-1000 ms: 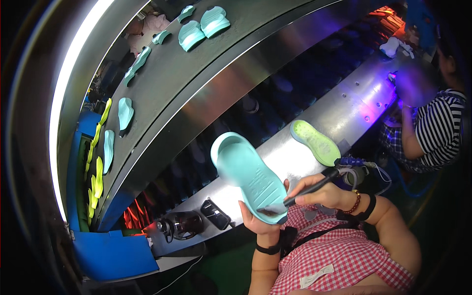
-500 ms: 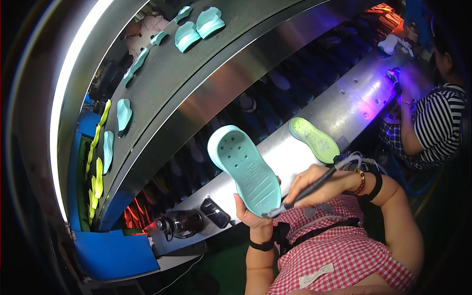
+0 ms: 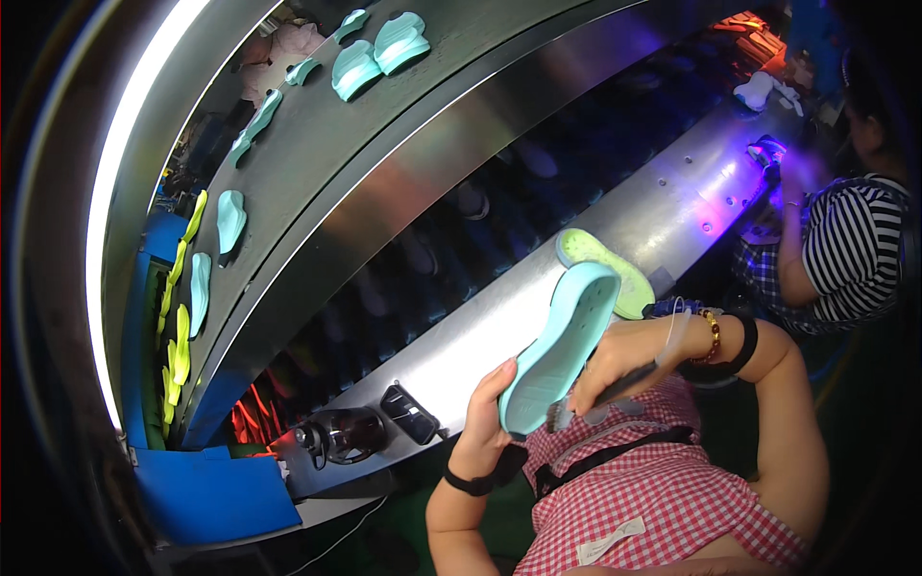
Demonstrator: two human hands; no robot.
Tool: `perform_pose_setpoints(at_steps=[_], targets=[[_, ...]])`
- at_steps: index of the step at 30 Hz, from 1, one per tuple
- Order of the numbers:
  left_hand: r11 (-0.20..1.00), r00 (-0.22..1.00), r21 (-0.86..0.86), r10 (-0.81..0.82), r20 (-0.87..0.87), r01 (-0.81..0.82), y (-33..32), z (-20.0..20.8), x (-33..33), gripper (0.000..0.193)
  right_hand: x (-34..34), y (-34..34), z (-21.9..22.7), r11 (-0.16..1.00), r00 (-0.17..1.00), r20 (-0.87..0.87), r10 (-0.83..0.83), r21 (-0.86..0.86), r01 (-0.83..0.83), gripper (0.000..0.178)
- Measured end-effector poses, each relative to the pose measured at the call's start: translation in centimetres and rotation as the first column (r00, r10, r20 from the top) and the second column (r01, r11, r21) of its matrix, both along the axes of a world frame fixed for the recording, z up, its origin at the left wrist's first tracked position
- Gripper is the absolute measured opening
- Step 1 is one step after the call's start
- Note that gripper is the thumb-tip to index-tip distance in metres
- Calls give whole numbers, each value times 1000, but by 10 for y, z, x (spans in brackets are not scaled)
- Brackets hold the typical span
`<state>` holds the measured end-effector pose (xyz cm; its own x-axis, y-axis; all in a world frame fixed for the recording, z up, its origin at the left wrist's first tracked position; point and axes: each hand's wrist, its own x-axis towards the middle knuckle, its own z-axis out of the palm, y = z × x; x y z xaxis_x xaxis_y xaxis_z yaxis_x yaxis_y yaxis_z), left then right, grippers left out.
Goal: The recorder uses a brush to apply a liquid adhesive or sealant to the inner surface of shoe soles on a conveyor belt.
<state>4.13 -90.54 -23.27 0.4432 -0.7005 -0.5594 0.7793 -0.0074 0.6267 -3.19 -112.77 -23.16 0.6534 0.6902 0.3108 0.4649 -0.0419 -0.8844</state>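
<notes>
My left hand [image 3: 488, 420] grips a turquoise shoe sole [image 3: 562, 346] near its heel end, thumb on the side wall. The sole is tilted on edge, its hollow inner face turned toward my right hand [image 3: 629, 357]. Closed in that hand is a black-handled brush [image 3: 629, 381] with a clear tube running off it. The short bristles are beside the sole's lower end; whether they touch it I cannot tell. Behind the turquoise sole, a lime-green sole [image 3: 612, 269] lies on the metal bench, partly covered.
A dark conveyor belt [image 3: 317, 163] curves past at the left, carrying turquoise soles [image 3: 230, 221] and several yellow pieces [image 3: 182, 346]. On the metal bench [image 3: 499, 317] stand a dark jug [image 3: 353, 435] and a black tray [image 3: 410, 413]. At the right, a co-worker [image 3: 850, 230] sits under purple light.
The turquoise sole has swung from face-up to tilted on edge and moved right, now overlapping the lime-green sole. My left wrist has turned; the brush stays at the sole's lower end.
</notes>
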Motion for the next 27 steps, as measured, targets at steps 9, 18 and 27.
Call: perform_pose_setpoints(at_steps=[9, 18, 27], targets=[[997, 996, 60, -50, -69, 54, 8, 2, -4, 44, -6, -13, 9, 954, 999, 32, 21, -300, -10, 25], [992, 996, 114, -38, -76, 47, 18, 1, -13, 46, 0, -33, 21, 959, 999, -26, 38, -279, -44, 21], [992, 989, -24, 120, -91, -123, 19, -21, -17, 50, -7, -25, 3, 979, 899, -387, -205, -67, 195, 27]])
